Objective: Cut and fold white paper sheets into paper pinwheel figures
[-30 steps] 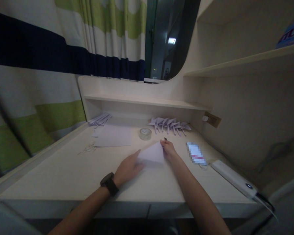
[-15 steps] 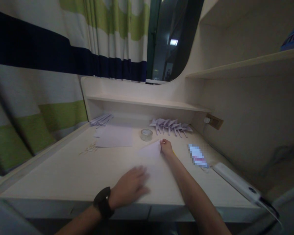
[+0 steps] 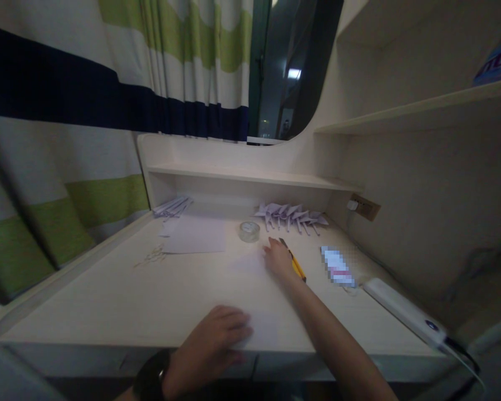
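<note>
A white sheet of paper (image 3: 254, 289) lies flat on the pale desk (image 3: 108, 306). My left hand (image 3: 217, 340), with a black watch on its wrist, presses the sheet's near corner at the desk's front edge, fingers spread. My right hand (image 3: 278, 257) rests flat on the sheet's far corner. A yellow utility knife (image 3: 295, 266) lies just right of my right hand, touching or nearly touching it.
A roll of clear tape (image 3: 249, 231) stands behind the sheet. Several folded paper shapes (image 3: 292, 214) line the back right. Another sheet (image 3: 196, 236) and folded strips (image 3: 171, 206) lie back left. A phone (image 3: 337, 266) and a white charger block (image 3: 404, 312) sit on the right.
The folded paper has been opened out flat. My left hand slid toward the front edge of the desk; my right hand stayed at the far corner and flattened.
</note>
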Motion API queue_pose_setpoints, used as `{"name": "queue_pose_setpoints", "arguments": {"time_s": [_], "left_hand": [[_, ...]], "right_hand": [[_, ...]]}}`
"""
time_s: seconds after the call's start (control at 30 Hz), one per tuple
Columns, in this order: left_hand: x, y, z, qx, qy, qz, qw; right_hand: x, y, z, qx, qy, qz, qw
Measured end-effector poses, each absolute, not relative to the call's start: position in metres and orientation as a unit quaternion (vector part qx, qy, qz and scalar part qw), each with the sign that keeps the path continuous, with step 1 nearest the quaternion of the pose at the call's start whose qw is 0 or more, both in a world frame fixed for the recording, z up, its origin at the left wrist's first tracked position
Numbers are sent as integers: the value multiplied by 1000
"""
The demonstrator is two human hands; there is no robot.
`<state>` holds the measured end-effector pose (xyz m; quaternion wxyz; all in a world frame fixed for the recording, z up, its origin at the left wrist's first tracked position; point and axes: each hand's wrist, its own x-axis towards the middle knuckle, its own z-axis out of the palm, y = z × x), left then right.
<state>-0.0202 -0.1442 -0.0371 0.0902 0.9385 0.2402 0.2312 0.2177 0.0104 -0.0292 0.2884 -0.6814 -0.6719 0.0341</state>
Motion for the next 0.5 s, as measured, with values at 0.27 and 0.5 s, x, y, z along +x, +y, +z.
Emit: {"name": "queue_pose_setpoints", "arguments": {"time_s": [0.27,0.5], "left_hand": [[-19,-146,-36,945,257,198,45],[-17,-119,-30,933,312,170,51]], "right_hand": [[210,7,-38,-612,-773,12,169],[205,-5,-24,-558,-796,5,234]]}}
